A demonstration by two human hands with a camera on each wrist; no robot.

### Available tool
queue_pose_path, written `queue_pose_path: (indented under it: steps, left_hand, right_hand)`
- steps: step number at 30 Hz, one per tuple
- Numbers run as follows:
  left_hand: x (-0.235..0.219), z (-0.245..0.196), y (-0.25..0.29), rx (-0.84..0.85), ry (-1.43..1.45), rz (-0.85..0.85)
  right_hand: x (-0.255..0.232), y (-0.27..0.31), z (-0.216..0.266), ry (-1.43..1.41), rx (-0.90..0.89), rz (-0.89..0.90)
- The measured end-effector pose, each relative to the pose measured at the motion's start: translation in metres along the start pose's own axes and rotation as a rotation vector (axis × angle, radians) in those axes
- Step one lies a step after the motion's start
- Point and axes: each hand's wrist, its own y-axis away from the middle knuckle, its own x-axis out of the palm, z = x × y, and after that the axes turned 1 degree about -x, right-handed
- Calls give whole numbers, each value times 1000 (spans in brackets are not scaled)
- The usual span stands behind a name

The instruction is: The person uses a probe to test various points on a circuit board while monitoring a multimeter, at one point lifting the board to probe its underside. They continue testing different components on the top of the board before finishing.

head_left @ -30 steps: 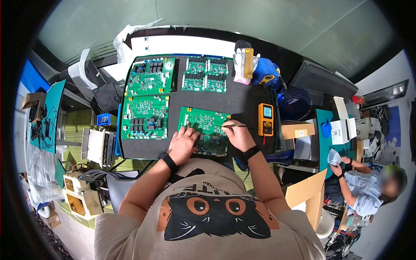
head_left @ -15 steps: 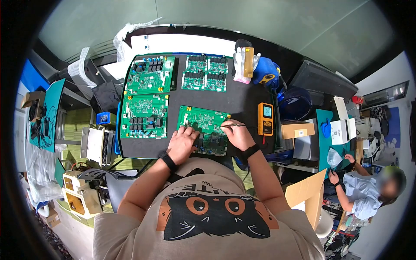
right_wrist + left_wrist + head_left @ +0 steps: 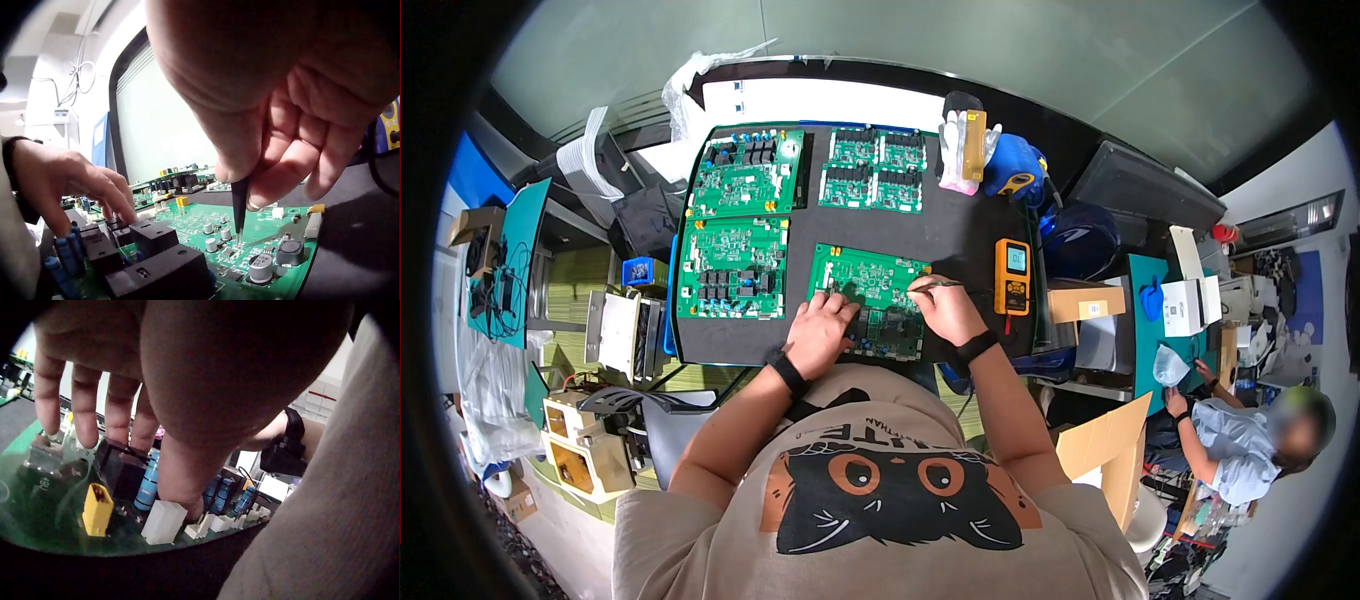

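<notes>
A green circuit board (image 3: pixel 855 270) lies on the dark mat in front of me, with black blocks and blue cylindrical parts along its near side. My left hand (image 3: pixel 820 328) rests at the board's near left, fingers spread over its parts; in the left wrist view the thumb (image 3: pixel 184 478) reaches down among the blue cylinders, beside a white connector (image 3: pixel 164 522). My right hand (image 3: pixel 947 313) pinches black tweezers (image 3: pixel 239 203) between thumb and fingers. Their narrow tip points down at the board's surface, close to small silver capacitors (image 3: pixel 211 244).
Two larger green boards (image 3: pixel 735 270) lie at the left of the mat (image 3: pixel 800 235), and several smaller boards (image 3: pixel 872 188) toward the back. An orange multimeter (image 3: pixel 1012 278) stands at the right. Behind it are gloves (image 3: pixel 950 155) and a blue tool (image 3: pixel 1010 165). Another person (image 3: pixel 1240 440) works at a teal table.
My left hand stays in place on the board. My right hand and the tweezers have shifted very slightly left. The other person's hands have moved apart from the clear bag.
</notes>
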Motion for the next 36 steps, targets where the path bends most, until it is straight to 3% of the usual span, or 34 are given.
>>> queue_pose_path:
  steps: [36]
  left_hand:
    - [3, 1, 1, -3, 5, -11]
  right_hand:
    - [-1, 2, 2, -53, 15, -13]
